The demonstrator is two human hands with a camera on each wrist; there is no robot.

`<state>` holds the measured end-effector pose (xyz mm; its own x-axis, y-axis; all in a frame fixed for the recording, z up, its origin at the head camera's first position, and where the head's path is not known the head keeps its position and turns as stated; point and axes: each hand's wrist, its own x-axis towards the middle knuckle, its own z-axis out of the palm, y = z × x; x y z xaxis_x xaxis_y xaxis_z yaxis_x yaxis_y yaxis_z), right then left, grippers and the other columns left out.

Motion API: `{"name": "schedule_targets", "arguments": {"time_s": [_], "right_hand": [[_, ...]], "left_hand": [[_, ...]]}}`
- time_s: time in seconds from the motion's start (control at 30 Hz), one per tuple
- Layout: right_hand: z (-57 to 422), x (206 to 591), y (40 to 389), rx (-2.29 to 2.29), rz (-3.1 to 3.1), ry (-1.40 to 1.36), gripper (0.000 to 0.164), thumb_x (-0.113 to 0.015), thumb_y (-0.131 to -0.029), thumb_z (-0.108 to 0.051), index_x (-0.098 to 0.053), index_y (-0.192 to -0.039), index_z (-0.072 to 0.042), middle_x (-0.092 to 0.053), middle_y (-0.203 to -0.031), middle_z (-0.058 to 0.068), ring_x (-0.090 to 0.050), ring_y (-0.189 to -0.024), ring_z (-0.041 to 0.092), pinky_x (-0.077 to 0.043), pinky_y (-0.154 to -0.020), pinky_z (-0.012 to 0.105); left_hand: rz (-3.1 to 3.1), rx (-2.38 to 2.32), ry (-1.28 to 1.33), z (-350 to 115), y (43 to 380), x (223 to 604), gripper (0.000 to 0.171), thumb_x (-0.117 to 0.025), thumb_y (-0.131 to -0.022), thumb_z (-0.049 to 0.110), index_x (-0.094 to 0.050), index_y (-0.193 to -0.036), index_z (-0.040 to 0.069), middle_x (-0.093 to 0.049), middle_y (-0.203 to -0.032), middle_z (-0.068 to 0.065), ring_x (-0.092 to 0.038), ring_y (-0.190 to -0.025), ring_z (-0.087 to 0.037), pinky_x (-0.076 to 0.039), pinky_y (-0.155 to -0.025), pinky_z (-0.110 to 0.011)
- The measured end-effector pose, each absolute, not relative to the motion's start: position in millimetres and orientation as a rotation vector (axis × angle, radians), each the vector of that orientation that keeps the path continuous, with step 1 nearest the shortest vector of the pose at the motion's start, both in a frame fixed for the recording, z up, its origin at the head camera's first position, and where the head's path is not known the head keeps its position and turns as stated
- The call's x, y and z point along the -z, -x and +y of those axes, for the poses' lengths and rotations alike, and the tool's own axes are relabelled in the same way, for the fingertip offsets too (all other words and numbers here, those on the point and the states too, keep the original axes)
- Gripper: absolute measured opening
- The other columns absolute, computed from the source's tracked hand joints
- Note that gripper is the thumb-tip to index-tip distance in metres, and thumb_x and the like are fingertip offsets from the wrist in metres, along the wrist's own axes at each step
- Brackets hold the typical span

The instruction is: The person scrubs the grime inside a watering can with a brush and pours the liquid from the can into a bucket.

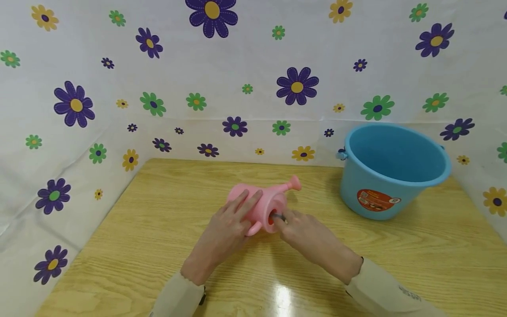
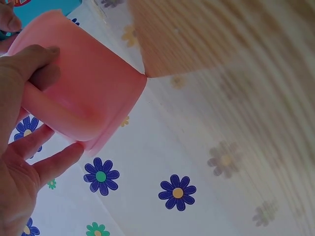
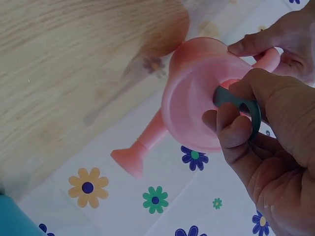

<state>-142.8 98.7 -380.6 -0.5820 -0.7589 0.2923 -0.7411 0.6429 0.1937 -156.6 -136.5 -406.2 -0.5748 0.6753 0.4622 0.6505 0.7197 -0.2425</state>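
A pink watering can point(image 1: 268, 197) lies tipped on its side on the wooden table, its mouth turned toward the right and its spout pointing to the back right. My left hand point(image 1: 227, 229) grips its body, with the thumb beside the can's handle point(image 2: 61, 115) in the left wrist view. The right hand point(image 1: 303, 231) is at the mouth, pinching a dark green looped handle point(image 3: 256, 123) whose far end goes inside the can. What that handle belongs to is hidden. Something red point(image 3: 230, 82) shows inside the can, behind the fingers.
A light blue bucket point(image 1: 396, 193) with a red label stands upright at the back right of the wooden table point(image 1: 158, 211). A white flower-patterned cloth point(image 1: 253, 57) hangs behind the table and along its left side.
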Motion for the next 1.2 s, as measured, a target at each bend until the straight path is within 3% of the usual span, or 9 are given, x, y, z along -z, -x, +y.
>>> {"name": "schedule_targets", "arguments": {"time_s": [0.13, 0.37, 0.5, 0.63, 0.73, 0.93, 1.03, 1.2], "right_hand": [[101, 374, 142, -0.081, -2.544, -1.201, 0.030, -0.084, -0.083, -0.005, -0.065, -0.106, -0.006, -0.068, -0.086, 0.006, -0.063, -0.069, 0.010, -0.053, -0.056, 0.013], [107, 375, 144, -0.329, -2.564, -1.177, 0.017, -0.077, -0.089, -0.007, -0.066, -0.103, -0.009, -0.062, -0.072, 0.002, -0.041, -0.052, 0.002, -0.030, -0.049, 0.006], [108, 379, 147, -0.353, -2.554, -1.194, 0.017, -0.076, -0.091, -0.007, -0.062, -0.101, -0.009, -0.059, -0.068, 0.000, -0.039, -0.051, 0.001, -0.028, -0.048, 0.006], [109, 381, 151, -0.412, -2.558, -1.211, 0.027, -0.075, -0.091, -0.004, -0.056, -0.109, -0.008, -0.051, -0.060, -0.004, -0.037, -0.048, 0.000, -0.028, -0.047, 0.006], [108, 381, 155, -0.579, -2.617, -1.185, 0.030, -0.073, -0.091, 0.000, -0.056, -0.114, -0.006, -0.056, -0.061, -0.002, -0.040, -0.050, -0.001, -0.032, -0.047, 0.007], [109, 378, 159, -1.063, -2.805, -0.954, 0.019, -0.068, -0.092, 0.001, -0.063, -0.109, -0.003, -0.070, -0.075, 0.006, -0.052, -0.051, 0.000, -0.044, -0.047, 0.013], [111, 377, 160, -1.305, -2.859, -0.846, 0.015, -0.067, -0.092, 0.001, -0.064, -0.106, -0.002, -0.070, -0.076, 0.010, -0.061, -0.050, 0.008, -0.049, -0.044, 0.017], [112, 374, 161, -1.586, -2.891, -0.682, 0.016, -0.068, -0.094, -0.002, -0.065, -0.109, -0.002, -0.072, -0.092, 0.019, -0.068, -0.053, 0.021, -0.054, -0.044, 0.024]], "left_hand": [[-2.396, -0.063, 1.005, -137, 157, 405, 0.037, -0.086, -0.083, 0.024, -0.078, -0.118, 0.015, -0.053, -0.153, -0.012, -0.057, -0.135, -0.039, -0.057, -0.103, -0.050], [-2.388, -0.065, 1.007, -137, 158, 405, 0.032, -0.088, -0.081, 0.022, -0.080, -0.112, 0.019, -0.052, -0.153, -0.013, -0.058, -0.133, -0.039, -0.058, -0.102, -0.049], [-2.390, -0.073, 1.008, -136, 158, 406, 0.033, -0.087, -0.082, 0.022, -0.079, -0.114, 0.020, -0.052, -0.153, -0.013, -0.058, -0.133, -0.040, -0.057, -0.102, -0.049], [-2.389, -0.071, 1.014, -135, 159, 405, 0.031, -0.085, -0.084, 0.020, -0.079, -0.114, 0.022, -0.053, -0.152, -0.014, -0.058, -0.133, -0.041, -0.056, -0.104, -0.050], [-2.386, -0.081, 1.017, -133, 158, 404, 0.028, -0.084, -0.084, 0.017, -0.079, -0.111, 0.023, -0.052, -0.152, -0.014, -0.058, -0.133, -0.041, -0.057, -0.103, -0.050], [-2.410, -0.081, 0.999, -132, 158, 403, 0.030, -0.086, -0.083, 0.017, -0.079, -0.112, 0.018, -0.051, -0.153, -0.013, -0.057, -0.134, -0.040, -0.057, -0.103, -0.050], [-2.416, -0.072, 0.995, -131, 158, 402, 0.032, -0.086, -0.083, 0.017, -0.079, -0.114, 0.017, -0.052, -0.153, -0.013, -0.057, -0.134, -0.040, -0.057, -0.103, -0.050], [-2.403, -0.050, 0.998, -130, 160, 402, 0.032, -0.086, -0.083, 0.016, -0.079, -0.114, 0.016, -0.052, -0.152, -0.013, -0.057, -0.133, -0.040, -0.057, -0.102, -0.050]]}}
